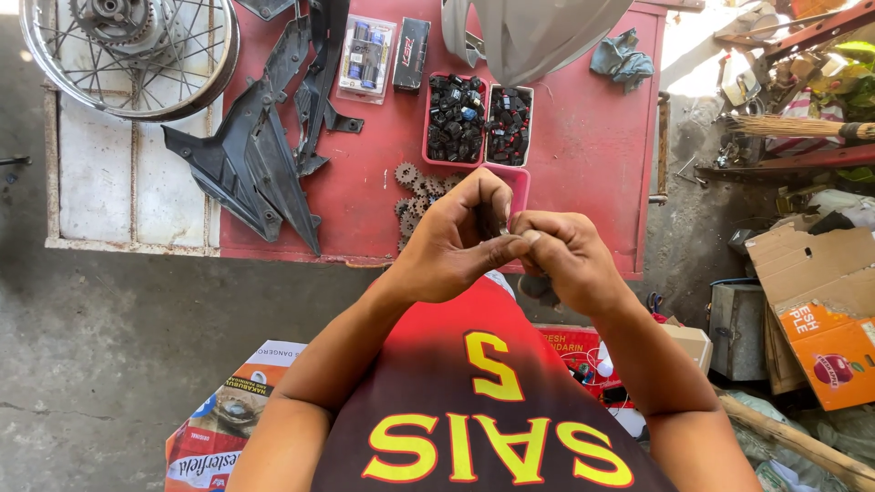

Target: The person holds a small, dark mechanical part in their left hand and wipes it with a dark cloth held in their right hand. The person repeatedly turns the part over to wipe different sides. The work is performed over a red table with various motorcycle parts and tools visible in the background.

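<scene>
Where the two hands meet above the near edge of the red table (pixel 583 155), a small dark part (pixel 493 221) sits pinched between them, mostly hidden. The left hand (pixel 453 244) curls its fingers over it, and the right hand (pixel 563 258) nips it with thumb and forefinger. Its axis cannot be made out.

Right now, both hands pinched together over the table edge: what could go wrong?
1. The left hand and right hand pinch something too small to make out, right at the edge of the red table; if dropped, it would likely fall past the edge to the cluttered floor.
2. Loose sprockets lie just beyond the knuckles; a forward slip could scatter them.
</scene>
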